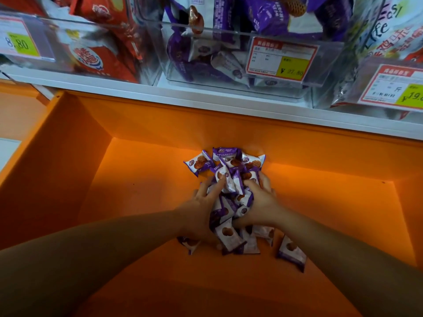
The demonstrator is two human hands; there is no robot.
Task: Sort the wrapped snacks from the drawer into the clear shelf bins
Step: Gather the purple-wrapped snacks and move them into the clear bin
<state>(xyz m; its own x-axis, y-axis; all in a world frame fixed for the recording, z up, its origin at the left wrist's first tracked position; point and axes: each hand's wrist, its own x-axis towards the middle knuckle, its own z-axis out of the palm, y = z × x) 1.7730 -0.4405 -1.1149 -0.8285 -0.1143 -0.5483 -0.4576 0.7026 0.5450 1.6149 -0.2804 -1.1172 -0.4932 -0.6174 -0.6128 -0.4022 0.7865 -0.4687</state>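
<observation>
Wrapped snacks point(231, 202) heaped in orange drawer point(142, 202) — left grip point(201, 207) and right grip point(263, 202) cupped closed around them.

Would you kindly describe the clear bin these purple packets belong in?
Above the orange drawer runs a white shelf with three clear bins. Take the middle bin: it holds purple-and-white packets, whereas its left neighbour holds red packs.
</observation>
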